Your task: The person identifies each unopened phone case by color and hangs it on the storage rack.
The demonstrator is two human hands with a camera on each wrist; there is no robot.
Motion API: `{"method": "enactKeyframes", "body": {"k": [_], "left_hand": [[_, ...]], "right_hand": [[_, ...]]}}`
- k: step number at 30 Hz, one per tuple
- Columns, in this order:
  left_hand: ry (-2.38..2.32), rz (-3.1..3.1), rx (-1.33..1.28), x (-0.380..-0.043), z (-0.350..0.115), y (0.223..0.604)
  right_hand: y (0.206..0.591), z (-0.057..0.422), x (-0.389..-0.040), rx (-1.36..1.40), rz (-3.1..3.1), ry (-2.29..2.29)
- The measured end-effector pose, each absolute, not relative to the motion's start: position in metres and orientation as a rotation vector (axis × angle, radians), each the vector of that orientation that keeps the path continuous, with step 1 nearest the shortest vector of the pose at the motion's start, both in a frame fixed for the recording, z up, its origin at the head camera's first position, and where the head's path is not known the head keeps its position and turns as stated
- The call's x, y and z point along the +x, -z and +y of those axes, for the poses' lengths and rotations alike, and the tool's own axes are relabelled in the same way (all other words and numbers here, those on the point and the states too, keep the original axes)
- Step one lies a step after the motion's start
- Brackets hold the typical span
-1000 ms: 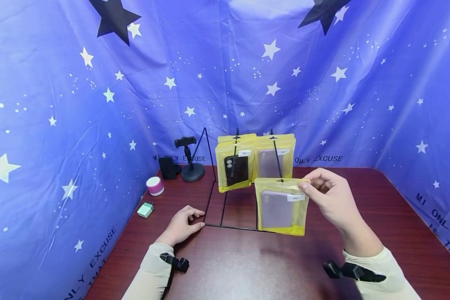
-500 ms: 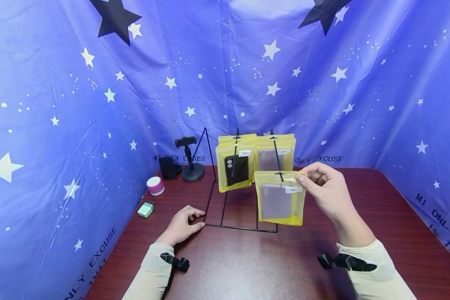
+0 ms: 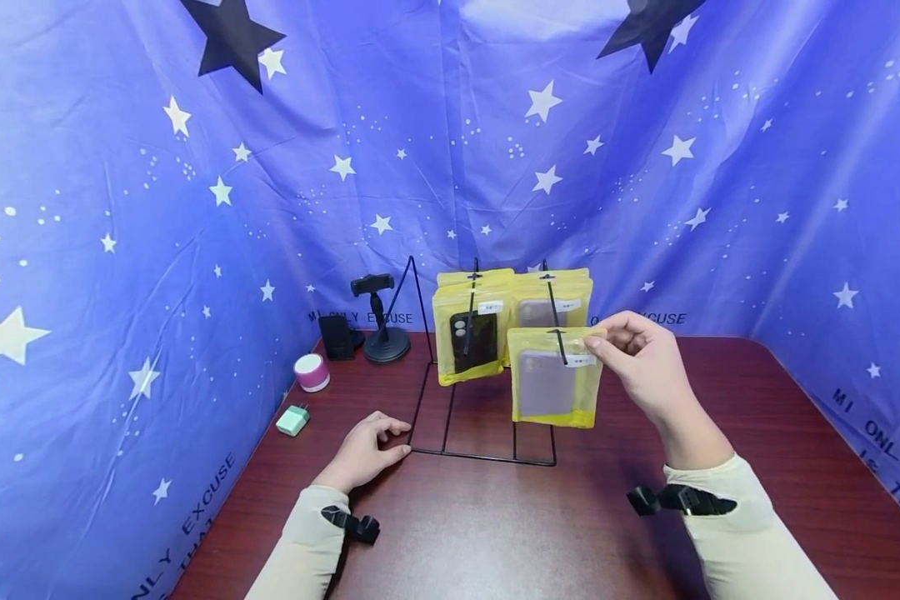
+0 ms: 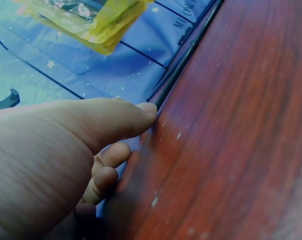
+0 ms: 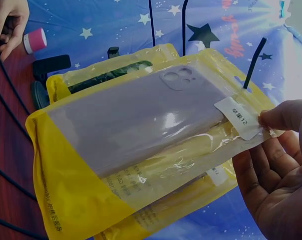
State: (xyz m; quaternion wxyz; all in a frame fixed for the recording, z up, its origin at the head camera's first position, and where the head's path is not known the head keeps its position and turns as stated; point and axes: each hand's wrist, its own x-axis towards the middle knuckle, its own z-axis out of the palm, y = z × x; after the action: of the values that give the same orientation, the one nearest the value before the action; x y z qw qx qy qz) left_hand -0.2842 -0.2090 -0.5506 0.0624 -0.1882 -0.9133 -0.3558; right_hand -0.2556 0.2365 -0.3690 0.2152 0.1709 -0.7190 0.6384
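Note:
My right hand [image 3: 641, 358] pinches the upper right corner of a yellow-edged clear pouch [image 3: 547, 392] with a pale purple phone case inside. A black hook [image 5: 254, 65] of the wire display rack [image 3: 480, 456] passes through the pouch's hang hole, its tip sticking out in front. Behind it hangs another purple-case pouch [image 3: 570, 287], partly covered. Similar pouches, the front one with a black phone case [image 3: 474, 342], hang on the hook to the left. Down at the rack's front left corner, my left hand [image 3: 367, 450] holds the wire base between thumb and fingers.
Left of the rack stand a black phone holder [image 3: 386, 343] on a round base and a small black stand [image 3: 335, 337]. A pink and white round item [image 3: 311, 372] and a mint-green charger plug [image 3: 292, 420] lie near the table's left edge. Starry blue cloth [image 3: 450, 167] surrounds the table.
The right hand has moved the pouch up and back along the hook, toward the pouch behind it. More of the hook now shows in front. The left hand stays at the rack's corner.

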Motion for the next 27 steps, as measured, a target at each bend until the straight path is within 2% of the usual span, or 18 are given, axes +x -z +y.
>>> {"method": "enactKeyframes", "body": {"k": [27], "left_hand": [[1.074,-2.761,-0.566,-0.286,-0.211,0.554]], "right_hand": [[0.369,0.234,-0.308,0.447,-1.892,-1.883]]}}
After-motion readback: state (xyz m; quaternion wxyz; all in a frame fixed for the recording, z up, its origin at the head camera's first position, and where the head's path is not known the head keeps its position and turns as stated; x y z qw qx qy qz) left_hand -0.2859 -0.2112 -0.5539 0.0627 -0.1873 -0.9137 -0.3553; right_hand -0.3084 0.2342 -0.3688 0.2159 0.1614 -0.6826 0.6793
